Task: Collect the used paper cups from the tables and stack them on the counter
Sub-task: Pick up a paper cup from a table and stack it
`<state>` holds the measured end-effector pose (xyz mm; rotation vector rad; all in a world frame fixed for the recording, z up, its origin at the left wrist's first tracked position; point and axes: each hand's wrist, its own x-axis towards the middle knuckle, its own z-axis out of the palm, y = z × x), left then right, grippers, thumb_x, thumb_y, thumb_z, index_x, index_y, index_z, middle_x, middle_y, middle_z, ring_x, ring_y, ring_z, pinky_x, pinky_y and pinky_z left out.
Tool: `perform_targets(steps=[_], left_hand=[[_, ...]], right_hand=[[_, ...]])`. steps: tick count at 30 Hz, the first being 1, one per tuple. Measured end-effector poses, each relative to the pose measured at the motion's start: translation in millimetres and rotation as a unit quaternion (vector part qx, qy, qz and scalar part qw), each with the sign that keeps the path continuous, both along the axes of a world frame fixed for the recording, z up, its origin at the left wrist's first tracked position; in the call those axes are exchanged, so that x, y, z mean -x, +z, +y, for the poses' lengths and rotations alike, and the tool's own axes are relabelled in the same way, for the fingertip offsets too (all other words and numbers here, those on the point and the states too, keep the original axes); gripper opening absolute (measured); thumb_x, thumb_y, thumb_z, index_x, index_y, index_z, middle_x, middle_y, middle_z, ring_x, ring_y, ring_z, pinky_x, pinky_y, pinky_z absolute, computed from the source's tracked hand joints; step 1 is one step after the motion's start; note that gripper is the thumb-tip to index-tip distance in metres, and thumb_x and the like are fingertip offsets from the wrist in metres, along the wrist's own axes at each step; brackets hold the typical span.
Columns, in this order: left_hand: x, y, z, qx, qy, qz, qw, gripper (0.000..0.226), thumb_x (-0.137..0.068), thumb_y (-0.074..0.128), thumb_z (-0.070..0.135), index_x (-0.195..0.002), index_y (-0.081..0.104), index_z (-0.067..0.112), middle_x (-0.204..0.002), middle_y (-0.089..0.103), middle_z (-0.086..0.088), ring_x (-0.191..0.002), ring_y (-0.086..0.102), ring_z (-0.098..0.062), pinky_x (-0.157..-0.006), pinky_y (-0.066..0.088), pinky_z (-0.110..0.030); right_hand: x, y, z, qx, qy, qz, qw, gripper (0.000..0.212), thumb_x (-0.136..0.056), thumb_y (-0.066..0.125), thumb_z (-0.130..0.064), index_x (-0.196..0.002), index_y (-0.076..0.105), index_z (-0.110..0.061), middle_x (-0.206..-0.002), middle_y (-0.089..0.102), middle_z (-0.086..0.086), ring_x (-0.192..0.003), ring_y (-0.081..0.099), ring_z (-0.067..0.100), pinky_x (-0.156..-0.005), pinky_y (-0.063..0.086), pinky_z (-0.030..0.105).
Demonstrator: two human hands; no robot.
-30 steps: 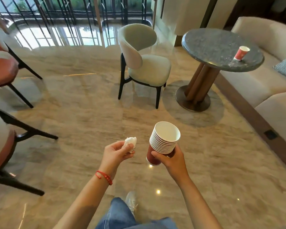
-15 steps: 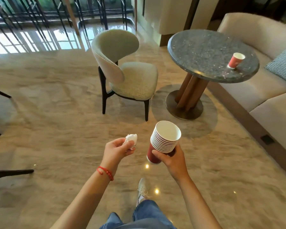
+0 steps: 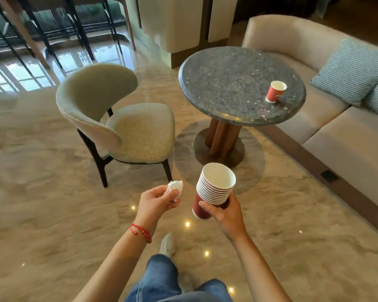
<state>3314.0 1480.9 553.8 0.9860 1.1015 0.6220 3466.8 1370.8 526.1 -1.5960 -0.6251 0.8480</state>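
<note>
My right hand [image 3: 224, 211] grips a stack of several red paper cups [image 3: 213, 188] with white rims, tilted a little to the right, in front of me at waist height. My left hand [image 3: 156, 201] pinches a crumpled white tissue [image 3: 176, 188] just left of the stack. One more red paper cup [image 3: 275, 91] stands upright on the right side of a round grey stone table [image 3: 231, 83], well beyond both hands.
A pale upholstered chair [image 3: 127, 125] with dark legs stands left of the table. A beige sofa [image 3: 340, 136] with blue-grey cushions [image 3: 351, 70] runs along the right. The table's wooden pedestal and round base [image 3: 218, 147] sit on a polished marble floor. A glass wall with dark bars is far left.
I have walked closer to the round table and chair, which now look larger and nearer. Both hands keep the same hold on the tissue and the cup stack.
</note>
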Motion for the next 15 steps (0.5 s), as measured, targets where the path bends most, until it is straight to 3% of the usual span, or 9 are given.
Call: perform_targets(steps=[4,9,15], left_hand=[[-49,1,39,-0.006,-0.078,0.004,0.997,0.011,-0.079,0.068,0.009,-0.072,0.073,0.016,-0.082,0.07,-0.012,-0.071,0.068,-0.017,-0.059,0.054,-0.021],[-109,8,86,-0.037,-0.187,0.005,0.982,0.017,-0.078,0.068,0.01,-0.063,0.073,0.015,-0.073,0.066,-0.006,-0.068,0.065,-0.013,-0.059,0.052,-0.019],[-166,12,128,-0.043,-0.261,0.002,0.964,0.014,-0.077,0.069,0.012,-0.065,0.074,0.016,-0.071,0.067,-0.002,-0.065,0.066,-0.011,-0.059,0.053,-0.02]], right_hand=[[-30,-2,18,-0.01,-0.087,0.01,0.996,0.074,-0.05,0.084,-0.038,-0.116,0.057,-0.017,-0.106,0.068,-0.005,-0.096,0.065,0.006,-0.073,0.051,0.015],[-68,-2,38,-0.022,-0.204,0.022,0.979,0.06,-0.055,0.084,-0.022,-0.11,0.06,-0.018,-0.1,0.071,-0.003,-0.092,0.067,0.008,-0.072,0.051,0.017],[-100,5,59,-0.028,-0.292,0.013,0.956,0.073,-0.049,0.083,-0.037,-0.114,0.058,-0.014,-0.103,0.07,-0.001,-0.095,0.067,0.009,-0.075,0.052,0.018]])
